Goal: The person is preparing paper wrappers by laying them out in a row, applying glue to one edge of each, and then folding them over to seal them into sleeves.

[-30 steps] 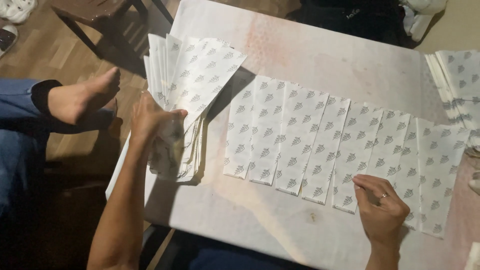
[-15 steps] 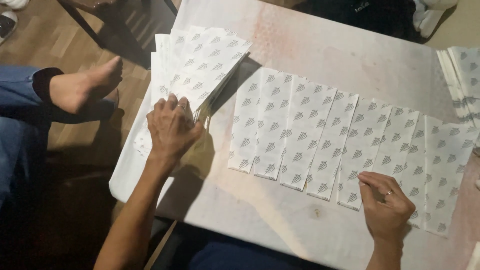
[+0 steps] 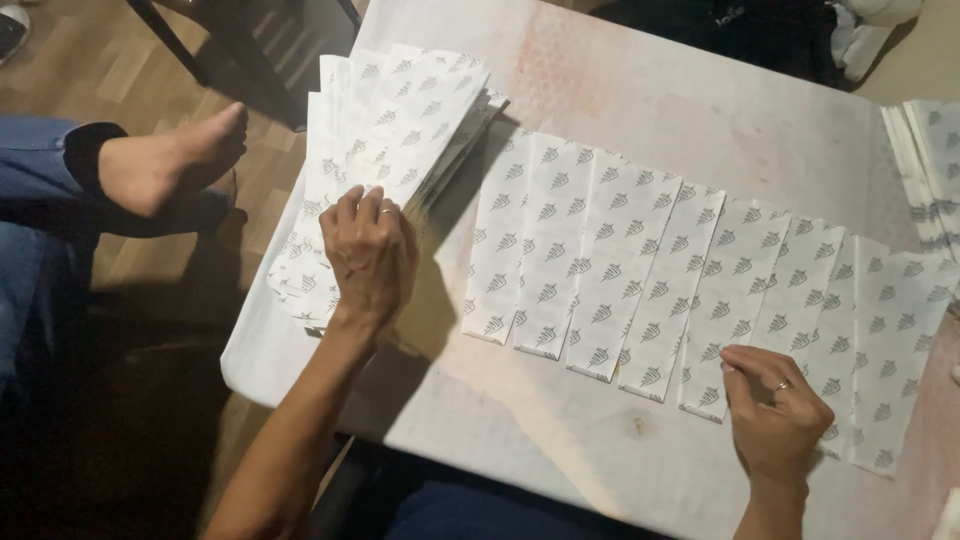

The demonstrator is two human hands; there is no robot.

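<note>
We are pressing our left hand (image 3: 370,255) flat, palm down, on a stack (image 3: 395,150) of white patterned paper bags at the left end of the table (image 3: 680,90). The fingers (image 3: 350,215) are lying spread over the top bag, close to the stack's right edge; we cannot tell whether any sheet is pinched under them. The stack is fanning out slightly, and its lower left corner is hanging over the table edge.

Our right hand (image 3: 775,415) is resting on the near edge of a row (image 3: 690,280) of the same bags, laid side by side and overlapping like shingles across the middle of the table. The fingertips (image 3: 735,360) are curling down onto the bottom edge of one bag toward the right of the row; the hand is loosely closed, touching the paper rather than lifting it. The row is sitting just beside the stack, running from it toward the right end of the table.

Another pile (image 3: 930,160) of bags is lying at the far right edge, well apart from both hands. To the left, beyond the table, a person's bare foot (image 3: 170,165) is resting across a blue-trousered leg (image 3: 30,200) above the wooden floor (image 3: 80,70).
</note>
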